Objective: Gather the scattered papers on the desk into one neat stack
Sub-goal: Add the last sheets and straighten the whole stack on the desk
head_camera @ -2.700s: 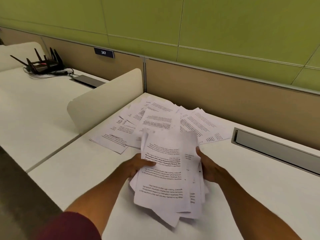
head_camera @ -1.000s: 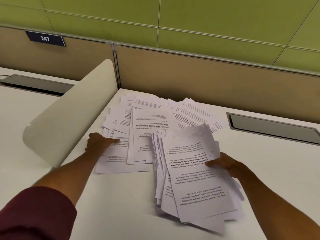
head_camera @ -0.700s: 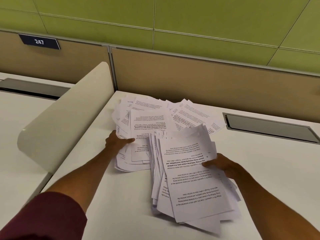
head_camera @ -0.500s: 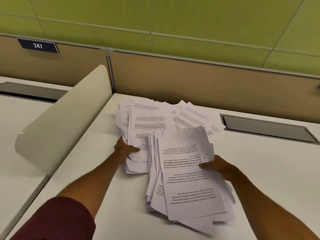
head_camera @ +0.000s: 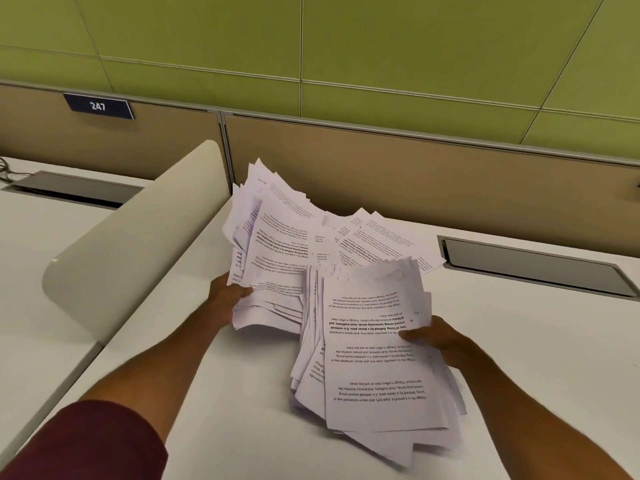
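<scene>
My left hand [head_camera: 227, 296] grips the near edge of a loose bundle of printed sheets [head_camera: 273, 251], tilted up off the white desk [head_camera: 225, 393] so its far edge fans out. My right hand [head_camera: 434, 337] holds the right side of a thicker, uneven stack of papers [head_camera: 374, 355] that rests on the desk at the centre right. A few more printed sheets [head_camera: 377, 242] lie flat behind the stack, partly covered by both piles.
A cream rounded divider panel [head_camera: 138, 237] stands along the desk's left edge. A tan partition [head_camera: 415, 174] closes off the back. A grey cable tray lid [head_camera: 533, 266] is set into the desk at the right, another [head_camera: 69, 190] on the neighbouring desk.
My left hand swept the left-hand sheets together toward the centre, took hold of them and lifted them off the desk. My right hand has kept its hold on the stack.
</scene>
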A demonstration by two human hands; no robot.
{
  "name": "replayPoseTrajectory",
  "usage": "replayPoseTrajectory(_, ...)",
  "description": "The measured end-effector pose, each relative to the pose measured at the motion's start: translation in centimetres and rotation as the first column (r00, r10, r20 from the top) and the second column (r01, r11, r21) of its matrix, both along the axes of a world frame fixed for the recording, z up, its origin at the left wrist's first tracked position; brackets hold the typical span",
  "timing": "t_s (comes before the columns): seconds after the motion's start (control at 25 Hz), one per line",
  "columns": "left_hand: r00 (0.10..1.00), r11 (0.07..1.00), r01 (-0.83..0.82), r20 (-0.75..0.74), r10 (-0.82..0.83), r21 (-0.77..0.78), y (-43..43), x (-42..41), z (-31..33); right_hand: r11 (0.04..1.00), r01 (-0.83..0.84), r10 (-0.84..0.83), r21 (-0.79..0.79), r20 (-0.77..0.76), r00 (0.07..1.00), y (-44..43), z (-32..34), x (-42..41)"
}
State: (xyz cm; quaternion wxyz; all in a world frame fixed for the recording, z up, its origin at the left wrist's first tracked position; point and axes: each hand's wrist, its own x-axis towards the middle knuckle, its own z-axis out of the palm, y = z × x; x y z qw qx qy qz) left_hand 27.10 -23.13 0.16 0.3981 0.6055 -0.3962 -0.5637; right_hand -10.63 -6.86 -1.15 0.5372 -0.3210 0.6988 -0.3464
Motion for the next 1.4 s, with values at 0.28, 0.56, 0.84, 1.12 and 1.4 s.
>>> replayPoseTrajectory(0.28, 0.99, 0.985, -0.137, -0.035, 0.134, -0.107, 0.5, 2.8, 3.4, 1.0, 0.006, -0.006, 0.007, -0.009, 1.0, 0.5, -0.2, -2.4)
replayPoseTrajectory(0.56, 0.974, 0.954, -0.199, -0.149, 0.169, -0.224, 2.4, 2.9, 6.6, 0.999, 0.039, -0.039, 0.01, -0.003, 0.999, 1.1, -0.5, -3.0)
replayPoseTrajectory(0.84, 0.991, 0.977, -0.072, -0.128, 0.046, -0.203, 4.7, -0.3, 7.3, 1.0, 0.023, -0.023, 0.005, 0.009, 1.0, 1.3, -0.5, -3.4)
replayPoseTrajectory(1.12, 0.974, 0.984, 0.057, -0.207, -0.092, -0.17, 7.0, -3.7, 4.6, 0.999, -0.014, 0.018, -0.033, 0.112, 0.994, 2.1, -0.3, -3.7)
replayPoseTrajectory(1.4, 0.946, 0.976, 0.173, -0.254, -0.203, -0.135, 10.2, -8.5, 1.7, 1.0, -0.02, 0.023, -0.02, 0.17, 0.985, 2.3, 0.3, -3.8)
